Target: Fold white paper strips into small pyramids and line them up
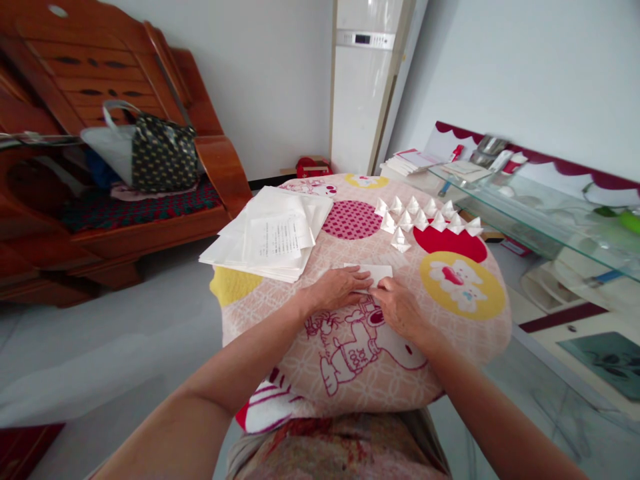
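On the cloth-covered table (473, 337), I see a small white paper (383, 271) lying under two hands. The left hand (339, 288) rests flat over its left part, fingers extended. The right hand (401, 311) touches its near right edge with curled fingers; whether that grip pinches it, I cannot tell. Left of the paper lies a pile of sheets (274, 230); beyond it, rightward, white folded pieces (422, 221) stand in rows.
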### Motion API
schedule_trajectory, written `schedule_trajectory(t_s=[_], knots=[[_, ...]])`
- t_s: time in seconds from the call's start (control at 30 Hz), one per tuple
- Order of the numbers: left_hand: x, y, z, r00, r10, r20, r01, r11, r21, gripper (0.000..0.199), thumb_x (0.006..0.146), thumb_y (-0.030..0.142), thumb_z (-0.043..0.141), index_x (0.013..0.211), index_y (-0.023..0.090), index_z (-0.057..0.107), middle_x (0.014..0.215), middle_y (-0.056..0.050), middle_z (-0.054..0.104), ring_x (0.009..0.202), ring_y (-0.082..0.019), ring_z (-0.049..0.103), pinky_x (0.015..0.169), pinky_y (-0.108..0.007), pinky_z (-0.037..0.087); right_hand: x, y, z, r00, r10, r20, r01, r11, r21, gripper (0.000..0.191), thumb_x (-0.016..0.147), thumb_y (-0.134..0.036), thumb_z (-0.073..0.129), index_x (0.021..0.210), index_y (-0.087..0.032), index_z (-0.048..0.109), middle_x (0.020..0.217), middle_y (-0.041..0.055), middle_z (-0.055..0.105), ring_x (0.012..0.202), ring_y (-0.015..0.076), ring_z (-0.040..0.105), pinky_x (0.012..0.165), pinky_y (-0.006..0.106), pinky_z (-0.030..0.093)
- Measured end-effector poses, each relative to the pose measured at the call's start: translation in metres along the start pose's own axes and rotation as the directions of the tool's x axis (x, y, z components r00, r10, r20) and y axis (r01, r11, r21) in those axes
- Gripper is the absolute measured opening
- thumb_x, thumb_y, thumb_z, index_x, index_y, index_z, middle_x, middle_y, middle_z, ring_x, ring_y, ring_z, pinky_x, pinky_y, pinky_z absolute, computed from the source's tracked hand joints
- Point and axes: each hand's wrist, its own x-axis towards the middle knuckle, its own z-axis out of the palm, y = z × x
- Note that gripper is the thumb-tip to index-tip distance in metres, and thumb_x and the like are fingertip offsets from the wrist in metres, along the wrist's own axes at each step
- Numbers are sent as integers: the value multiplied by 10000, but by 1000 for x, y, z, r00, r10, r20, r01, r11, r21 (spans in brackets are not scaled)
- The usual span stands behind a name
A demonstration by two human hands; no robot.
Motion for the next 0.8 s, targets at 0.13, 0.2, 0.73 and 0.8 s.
schedule_trajectory(t_s=[0.13,0.2,0.73,0.8], knots=[[2,2,0,999,-33,10,33,999,0,425,1092,370,394,1444,221,581,1557,-48,543,1448,-228,494,1208,-351,353,-4,-4,1,1000,-9,14,9,1000,-14,296,939,-85,494,1002,-186,764,962,105,637,911,236,561,776,307,460],[2,3,0,998,-54,12,54,999,-8,415,1092,335,390,1438,219,589,1555,-41,545,1451,-222,490,1205,-344,356,-6,-5,2,1000,-13,6,13,999,-30,327,938,-81,482,1042,-192,770,993,118,643,936,250,557,798,324,467],[4,2,2,997,-77,21,77,997,-2,401,1071,292,438,1444,264,584,1558,-24,542,1442,-231,503,1189,-367,392,-35,26,-12,998,55,-20,-57,983,-174,332,902,-22,450,907,-155,754,1005,153,700,967,276,590,866,381,485],[4,1,3,997,-74,19,75,997,-2,401,1066,289,451,1444,272,584,1556,-24,543,1442,-236,503,1185,-375,401,-32,29,-16,996,82,-44,-86,989,-116,347,909,-42,433,838,-171,747,979,152,709,956,281,607,875,398,505]])
